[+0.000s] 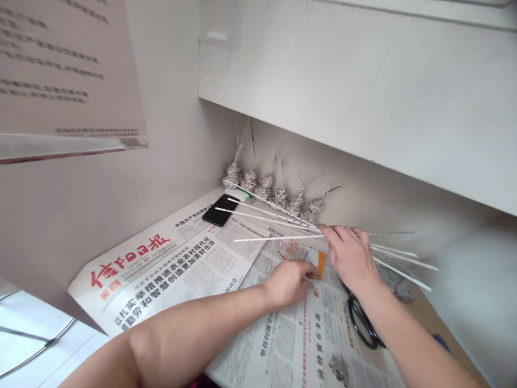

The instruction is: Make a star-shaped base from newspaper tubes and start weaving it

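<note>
Newspaper covers the tabletop; red masthead, black Chinese headlines, body text too small to read. Orange-white packet on the paper carries red characters, unclear. Left hand rests fingers-down, curled at the packet's near edge; forearm lies across the paper. Right hand reaches in palm down, fingers pinching a fan of thin white sticks pointing left. Phone and a row of wrapped cones behind. Scissors under the right wrist.
</note>
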Demonstrator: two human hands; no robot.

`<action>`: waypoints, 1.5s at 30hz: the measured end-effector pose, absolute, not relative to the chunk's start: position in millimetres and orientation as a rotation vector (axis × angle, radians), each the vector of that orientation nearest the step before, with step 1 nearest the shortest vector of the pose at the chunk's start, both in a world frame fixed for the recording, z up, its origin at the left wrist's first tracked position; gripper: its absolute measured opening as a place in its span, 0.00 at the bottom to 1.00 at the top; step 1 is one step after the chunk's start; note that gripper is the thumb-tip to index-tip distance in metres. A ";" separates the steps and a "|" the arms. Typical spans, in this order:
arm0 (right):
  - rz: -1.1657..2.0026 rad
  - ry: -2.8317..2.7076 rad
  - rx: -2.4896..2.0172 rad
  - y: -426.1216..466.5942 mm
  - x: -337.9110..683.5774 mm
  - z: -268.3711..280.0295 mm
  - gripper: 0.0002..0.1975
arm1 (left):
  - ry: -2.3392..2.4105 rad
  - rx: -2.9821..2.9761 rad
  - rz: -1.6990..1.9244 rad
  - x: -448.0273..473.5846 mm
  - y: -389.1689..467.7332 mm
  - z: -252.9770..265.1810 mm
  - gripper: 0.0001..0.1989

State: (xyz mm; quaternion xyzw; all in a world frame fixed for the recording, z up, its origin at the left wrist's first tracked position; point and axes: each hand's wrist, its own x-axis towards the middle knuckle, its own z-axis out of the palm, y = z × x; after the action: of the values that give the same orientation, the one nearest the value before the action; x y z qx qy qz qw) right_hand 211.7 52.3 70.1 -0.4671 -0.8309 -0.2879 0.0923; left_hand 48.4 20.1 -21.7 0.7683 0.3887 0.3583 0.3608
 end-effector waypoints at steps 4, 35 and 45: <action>-0.782 -2.525 -1.409 11.3 198.5 65.5 0.23 | 0.772 1.360 1.140 45.2 27.7 -13.2 0.39; 1.607 -0.958 -1.460 -136.3 262.4 25.6 0.18 | 0.668 0.560 1.329 16.8 45.4 18.9 0.05; 1.468 -0.624 -1.341 -167.0 296.2 26.8 0.22 | 0.741 0.520 1.430 12.7 49.0 18.5 0.05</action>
State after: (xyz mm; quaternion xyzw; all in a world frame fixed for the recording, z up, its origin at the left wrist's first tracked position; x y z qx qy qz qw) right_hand 296.2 -167.0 26.8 -0.5555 -0.2586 0.6083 0.5045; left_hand 12.7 49.0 18.5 0.2300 0.3278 0.6325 0.6630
